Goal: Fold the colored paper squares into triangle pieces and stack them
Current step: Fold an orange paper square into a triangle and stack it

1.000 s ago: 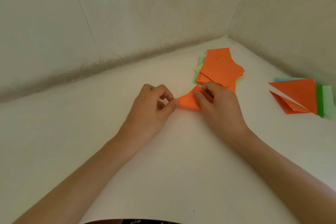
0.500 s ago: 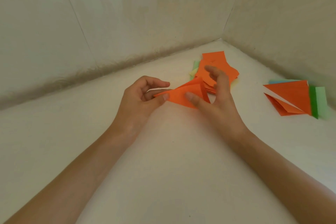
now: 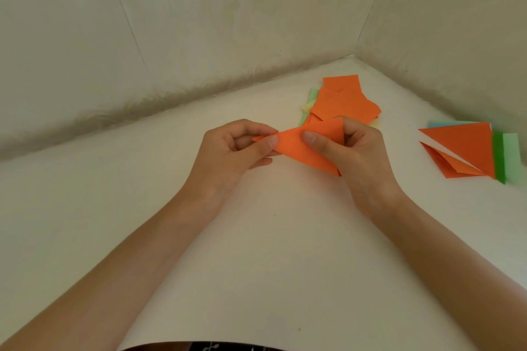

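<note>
An orange paper folded into a triangle (image 3: 299,148) is lifted a little above the white surface between both hands. My left hand (image 3: 233,151) pinches its left tip between thumb and fingers. My right hand (image 3: 350,151) pinches its right side, thumb on the front face. Behind them lies a loose pile of paper squares (image 3: 345,102), mostly orange with pale green and yellow edges showing. To the right sits a stack of folded triangles (image 3: 467,151), orange on top with green and light blue pieces beneath.
The white surface (image 3: 256,236) runs into a corner of two beige walls (image 3: 199,23) close behind the piles. A dark patterned garment edge (image 3: 205,346) shows at the bottom of the view.
The orange paper went from being pressed flat on the surface to being lifted and held between both hands. Both hands rose and my right thumb moved onto the front face.
</note>
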